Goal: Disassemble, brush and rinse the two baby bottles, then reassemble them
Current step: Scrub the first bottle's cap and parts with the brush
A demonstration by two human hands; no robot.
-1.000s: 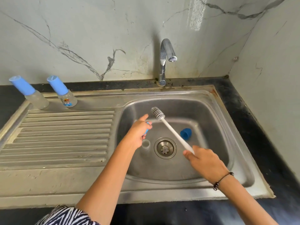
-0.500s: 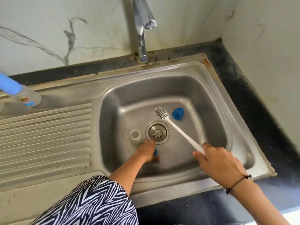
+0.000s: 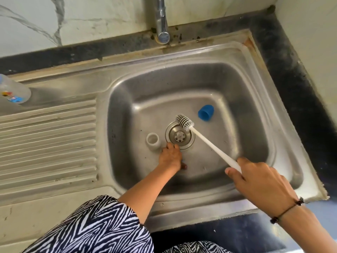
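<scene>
Our right hand (image 3: 262, 185) grips the bottle brush (image 3: 204, 138) handle, left hand (image 3: 171, 157) on the sink (image 3: 255, 99) floor by the drain (image 3: 180, 136), grip unclear; white ring (image 3: 152, 140) and blue cap (image 3: 206, 112) lie loose, so a careless sweep could knock them drainward.

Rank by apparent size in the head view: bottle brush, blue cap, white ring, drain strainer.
1. Bottle brush, longest by far.
2. Drain strainer.
3. Blue cap and white ring look about alike; not ranking them.
</scene>
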